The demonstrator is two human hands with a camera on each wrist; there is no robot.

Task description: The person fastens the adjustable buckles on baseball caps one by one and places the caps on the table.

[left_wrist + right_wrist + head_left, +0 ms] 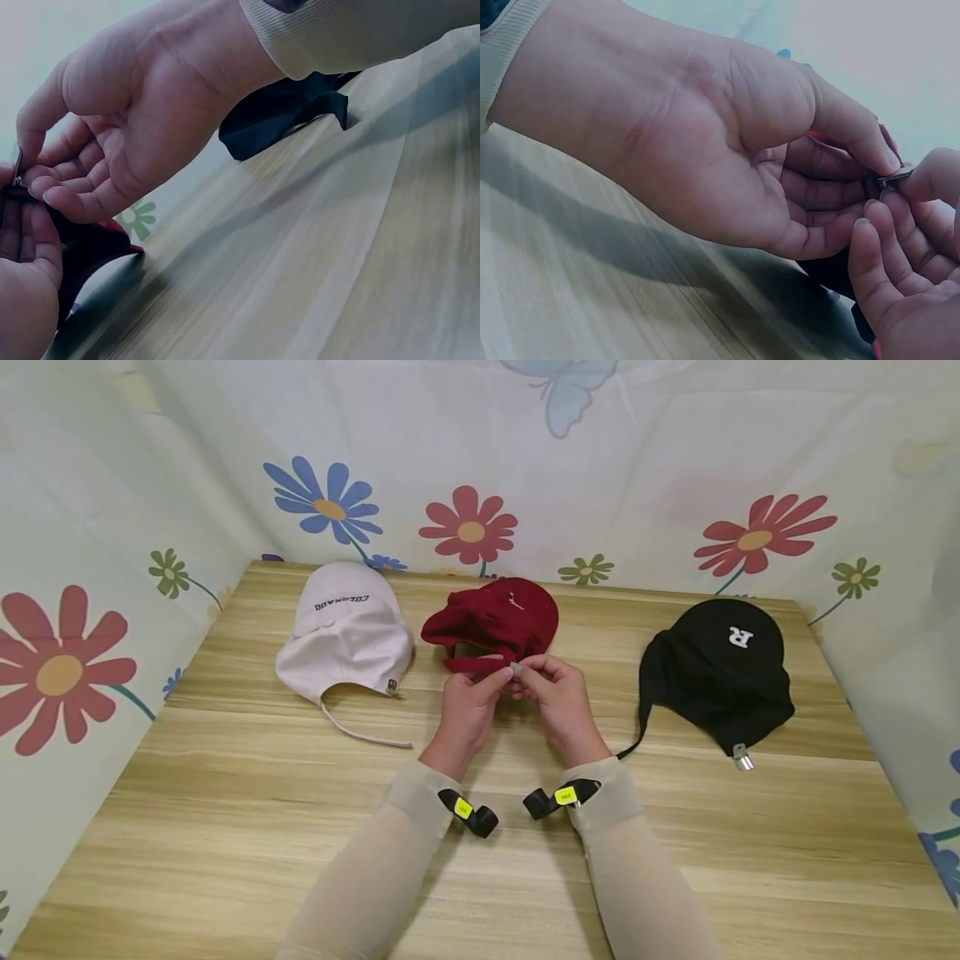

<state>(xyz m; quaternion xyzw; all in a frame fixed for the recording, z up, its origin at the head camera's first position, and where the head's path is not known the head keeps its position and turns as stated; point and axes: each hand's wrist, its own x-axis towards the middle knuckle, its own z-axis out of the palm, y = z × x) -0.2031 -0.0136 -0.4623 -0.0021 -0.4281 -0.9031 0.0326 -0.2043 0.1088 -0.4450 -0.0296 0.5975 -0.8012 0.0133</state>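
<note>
Caps: red (525,622), pale (352,647) and black (712,652), all of matt, softly creased cloth; raised letter on the black cap, white and matt. Buckles: small grey buckle (515,669) on the red cap and silver clasp (742,757) on the black cap, both of shiny metal. Tabletop (225,827): smooth, wood-grained, faintly glossy. Sleeves (352,881): fine matt cloth, ribbed at the cuff (289,37). Backdrop (420,418): smooth, rippled sheet.

At three o'clock, the left hand (727,161), extending from a pale cuff (514,56) at ten, and the right hand (915,277), cut off by the edge at four, pinch a small metal clasp (899,175). Red fabric (889,140) shows just behind the left thumb, and the wood-grain desk (577,277), banded with shadow, spreads from six to nine o'clock.
</note>
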